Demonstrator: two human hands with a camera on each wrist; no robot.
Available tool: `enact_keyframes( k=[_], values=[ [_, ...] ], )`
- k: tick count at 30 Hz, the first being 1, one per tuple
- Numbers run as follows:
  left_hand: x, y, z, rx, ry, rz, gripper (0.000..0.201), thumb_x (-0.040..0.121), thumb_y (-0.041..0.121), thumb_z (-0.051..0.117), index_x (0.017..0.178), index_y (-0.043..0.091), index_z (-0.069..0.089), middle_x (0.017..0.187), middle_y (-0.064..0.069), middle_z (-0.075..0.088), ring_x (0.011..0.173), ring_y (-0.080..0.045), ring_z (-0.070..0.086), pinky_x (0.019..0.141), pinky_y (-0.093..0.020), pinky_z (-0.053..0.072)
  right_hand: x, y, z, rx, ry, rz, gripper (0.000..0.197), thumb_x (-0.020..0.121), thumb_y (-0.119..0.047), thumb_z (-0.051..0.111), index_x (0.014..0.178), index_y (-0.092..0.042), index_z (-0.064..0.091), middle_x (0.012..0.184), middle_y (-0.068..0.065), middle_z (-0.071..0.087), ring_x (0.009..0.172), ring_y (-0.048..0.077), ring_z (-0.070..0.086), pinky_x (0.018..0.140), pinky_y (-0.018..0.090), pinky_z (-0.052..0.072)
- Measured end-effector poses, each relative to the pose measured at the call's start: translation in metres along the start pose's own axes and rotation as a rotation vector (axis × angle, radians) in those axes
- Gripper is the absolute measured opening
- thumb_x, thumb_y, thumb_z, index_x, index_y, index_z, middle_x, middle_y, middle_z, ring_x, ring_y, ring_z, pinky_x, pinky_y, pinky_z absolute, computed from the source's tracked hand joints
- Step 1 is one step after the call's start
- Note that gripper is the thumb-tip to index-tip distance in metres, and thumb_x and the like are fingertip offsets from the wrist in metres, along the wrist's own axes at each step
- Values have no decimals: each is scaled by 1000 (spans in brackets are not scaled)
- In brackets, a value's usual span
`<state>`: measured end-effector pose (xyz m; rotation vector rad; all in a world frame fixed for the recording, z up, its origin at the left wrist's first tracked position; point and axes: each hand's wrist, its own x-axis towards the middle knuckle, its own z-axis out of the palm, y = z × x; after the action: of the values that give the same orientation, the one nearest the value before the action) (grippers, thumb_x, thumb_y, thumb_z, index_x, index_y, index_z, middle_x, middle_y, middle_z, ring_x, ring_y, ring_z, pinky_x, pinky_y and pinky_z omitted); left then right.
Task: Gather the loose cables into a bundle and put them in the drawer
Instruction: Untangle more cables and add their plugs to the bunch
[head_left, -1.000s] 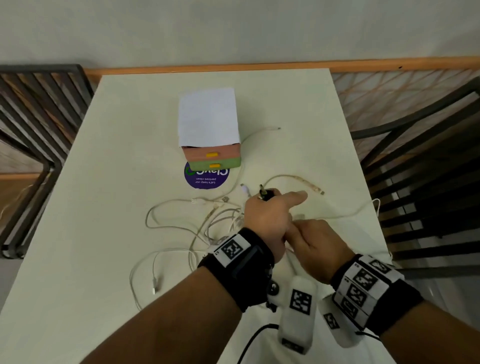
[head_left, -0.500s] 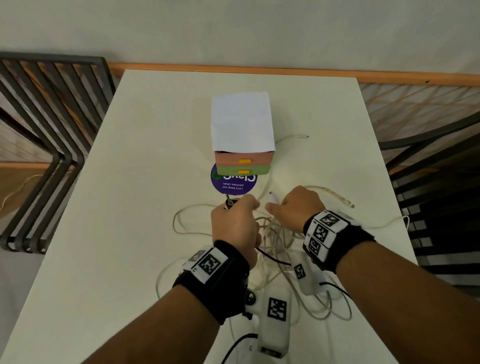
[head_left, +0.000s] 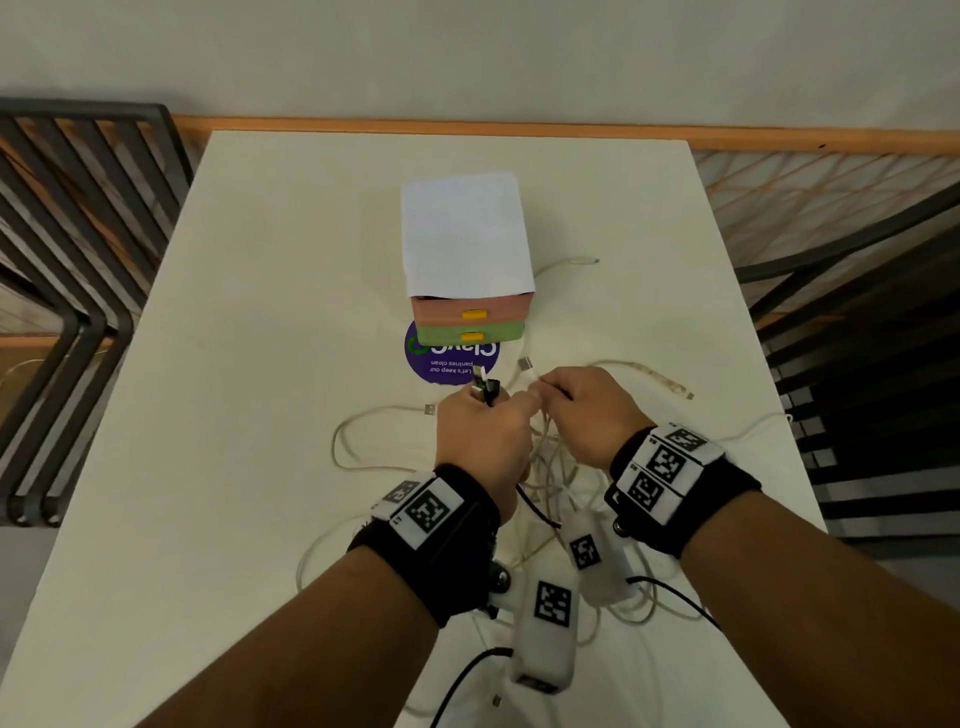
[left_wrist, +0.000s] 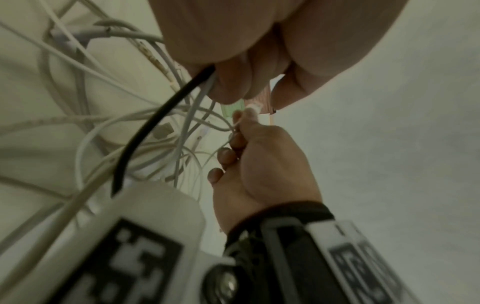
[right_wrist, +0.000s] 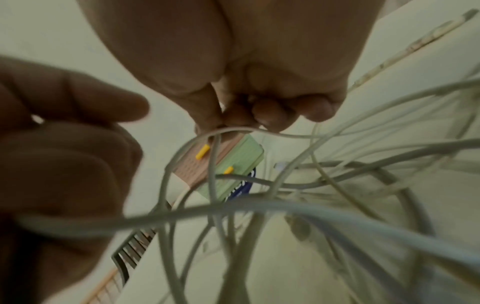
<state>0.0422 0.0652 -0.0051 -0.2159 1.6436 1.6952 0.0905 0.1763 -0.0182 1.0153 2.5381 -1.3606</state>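
Several white cables (head_left: 553, 467) and one black cable (head_left: 535, 506) lie tangled on the white table (head_left: 260, 415) under my hands. My left hand (head_left: 483, 426) grips a bunch of them in a fist; plug ends (head_left: 484, 383) stick up out of it, and the black cable (left_wrist: 155, 123) runs down from the fist. My right hand (head_left: 587, 405) pinches a thin white cable (right_wrist: 233, 129) just right of the left fist. A small drawer unit (head_left: 470, 322) with a pink upper drawer (right_wrist: 192, 164) and a green lower drawer (right_wrist: 233, 164), both closed, stands just beyond the hands.
A white sheet of paper (head_left: 465, 234) lies on top of the drawer unit. A purple round sticker (head_left: 447, 361) sits under its front. One cable end (head_left: 584, 261) trails right of the unit, another (head_left: 670, 384) lies further right. Dark metal railings (head_left: 67, 270) flank the table.
Both hands have moved away from me toward the drawer unit. The right hand came out from behind the left and now pinches a cable beside it. More cable is drawn in under the hands.
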Motion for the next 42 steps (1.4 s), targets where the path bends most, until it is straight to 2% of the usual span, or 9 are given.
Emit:
enact_keyframes(
  k=[5, 13, 17, 21, 26, 31, 34, 37, 42],
  values=[
    [0, 4, 7, 75, -45, 33, 37, 90, 32, 72, 76, 15, 41, 49, 6, 35, 37, -11, 30, 38, -20, 27, -21, -9, -9, 122, -26, -101, 34, 100, -25, 40, 72, -20, 58, 66, -6, 60, 59, 8, 53, 59, 26, 44],
    [2, 15, 10, 79, 37, 105, 29, 97, 24, 56, 74, 11, 46, 53, -2, 35, 39, -14, 33, 39, -20, 27, -42, -3, -10, 215, -94, -207, 15, 94, -18, 57, 82, -13, 64, 79, 15, 67, 70, 32, 59, 73, 45, 51],
    [-6, 14, 12, -11, -18, 91, 33, 96, 32, 63, 75, 11, 49, 55, -1, 44, 41, -15, 37, 38, -18, 31, -52, 1, -11, 266, -144, -204, 23, 97, -15, 53, 75, -17, 60, 63, -15, 62, 63, 3, 54, 67, 24, 45],
    [-13, 15, 9, 30, -180, 133, 40, 97, 37, 59, 78, 3, 52, 62, -9, 56, 34, -13, 32, 37, -19, 25, -55, 6, -18, 278, -99, -251, 27, 99, -19, 49, 80, -7, 63, 72, -7, 67, 72, 15, 62, 78, 39, 51],
    [-4, 39, 1, -106, 30, 204, 56, 98, 50, 54, 55, 16, 41, 46, -2, 40, 35, -15, 23, 41, -23, 19, -55, 14, -21, 271, -91, -204, 26, 99, -18, 49, 80, -6, 62, 75, -2, 66, 67, -4, 56, 72, 15, 42],
    [-21, 29, -9, 142, -159, 280, 57, 94, 26, 67, 44, 23, 40, 43, 6, 24, 41, -14, 16, 45, -24, 14, -44, 23, -22, 445, 85, -82, 27, 99, -24, 51, 73, -20, 58, 68, -4, 63, 68, 10, 60, 78, 38, 51],
    [-22, 28, -16, 133, -75, 267, 52, 91, 20, 68, 50, 23, 36, 42, 4, 26, 40, -15, 18, 46, -23, 17, -39, 27, -26, 613, 105, -22, 32, 97, -26, 52, 65, -29, 58, 61, -4, 55, 64, 15, 57, 84, 50, 52],
    [-23, 39, -19, 207, -83, 311, 51, 95, 23, 64, 50, 13, 42, 37, -1, 36, 34, -15, 27, 40, -21, 23, -40, 22, -27, 829, 78, -1, 41, 101, -19, 48, 61, -27, 57, 54, 0, 38, 51, 16, 38, 75, 49, 52],
    [-32, 32, 2, 814, -277, 494, 50, 97, 47, 55, 63, 10, 52, 47, 9, 38, 46, -11, 33, 52, -29, 29, -44, -2, -28, 928, 47, -61, 31, 103, -17, 43, 73, -14, 50, 55, 4, 29, 45, 16, 30, 50, 31, 41]
  ],
)
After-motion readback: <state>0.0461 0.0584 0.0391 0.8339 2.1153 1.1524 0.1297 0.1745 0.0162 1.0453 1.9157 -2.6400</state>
